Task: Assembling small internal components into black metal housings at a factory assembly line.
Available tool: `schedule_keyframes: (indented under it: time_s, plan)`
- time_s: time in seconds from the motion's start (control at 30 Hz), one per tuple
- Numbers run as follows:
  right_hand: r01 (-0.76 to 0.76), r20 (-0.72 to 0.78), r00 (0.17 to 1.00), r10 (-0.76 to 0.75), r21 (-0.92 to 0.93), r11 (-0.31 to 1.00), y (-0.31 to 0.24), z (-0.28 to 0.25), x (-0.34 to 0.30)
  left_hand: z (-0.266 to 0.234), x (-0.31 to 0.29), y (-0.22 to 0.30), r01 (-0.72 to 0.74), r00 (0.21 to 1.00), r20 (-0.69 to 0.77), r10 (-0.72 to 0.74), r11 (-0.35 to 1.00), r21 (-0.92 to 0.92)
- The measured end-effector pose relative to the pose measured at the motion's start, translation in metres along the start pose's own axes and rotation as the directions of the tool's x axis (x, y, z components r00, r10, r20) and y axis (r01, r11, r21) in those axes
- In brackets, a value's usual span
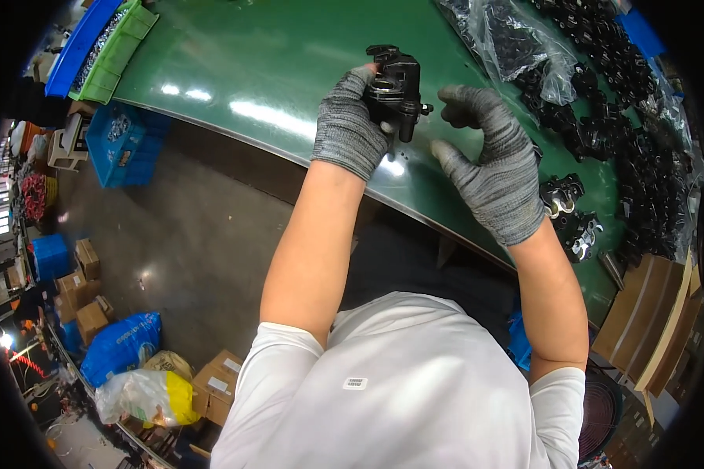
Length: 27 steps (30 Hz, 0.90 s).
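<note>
Above the green table [211, 47], my left hand [350, 125] in a grey knit glove is closed around a black metal part [399, 82] that looks like a brake caliper. A small bolt sticks out from its right side. My right hand [497, 160], gloved the same way, is just to the right of the part without touching it. Its thumb and fingers are spread apart, with nothing visible between them. Beside my right wrist, a few similar black parts with silver pieces [563, 194] lie on the table.
Black parts [633, 156] are heaped along the table's right side, partly under clear plastic [559, 74]. A green bin [125, 51] and a blue bin stand at the far left corner. Cardboard [641, 313] stands at the right; a blue crate [125, 148] is beyond the table's left edge.
</note>
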State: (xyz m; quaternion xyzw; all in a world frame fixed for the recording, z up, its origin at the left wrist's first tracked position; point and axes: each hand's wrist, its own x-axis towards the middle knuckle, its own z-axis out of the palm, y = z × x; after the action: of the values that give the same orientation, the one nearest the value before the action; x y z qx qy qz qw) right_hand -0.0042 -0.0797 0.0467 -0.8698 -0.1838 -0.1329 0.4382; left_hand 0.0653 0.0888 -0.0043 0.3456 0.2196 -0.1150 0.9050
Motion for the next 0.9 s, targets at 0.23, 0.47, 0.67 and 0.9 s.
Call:
schedule_keyframes:
  time_s: [0.23, 0.47, 0.67, 0.9]
  plan:
    - [0.115, 0.046, 0.993, -0.111, -0.079, 0.99, -0.001, 0.006, 0.001, 0.004, -0.008, -0.005, 0.046, 0.998, -0.029, -0.05, 0.993, -0.109]
    - [0.151, 0.018, 0.988, -0.151, -0.241, 0.959, 0.006, 0.009, -0.002, 0.008, -0.014, -0.015, 0.052, 0.997, -0.047, -0.056, 0.994, -0.093]
    - [0.126, -0.004, 0.992, -0.128, -0.166, 0.978, 0.006, 0.006, -0.001, 0.009, -0.014, -0.02, 0.045, 0.997, -0.056, -0.055, 0.985, -0.167]
    - [0.084, 0.016, 0.996, -0.082, -0.115, 0.99, 0.005, 0.001, -0.001, 0.012, -0.018, -0.021, -0.079, 0.996, 0.017, 0.082, 0.987, -0.139]
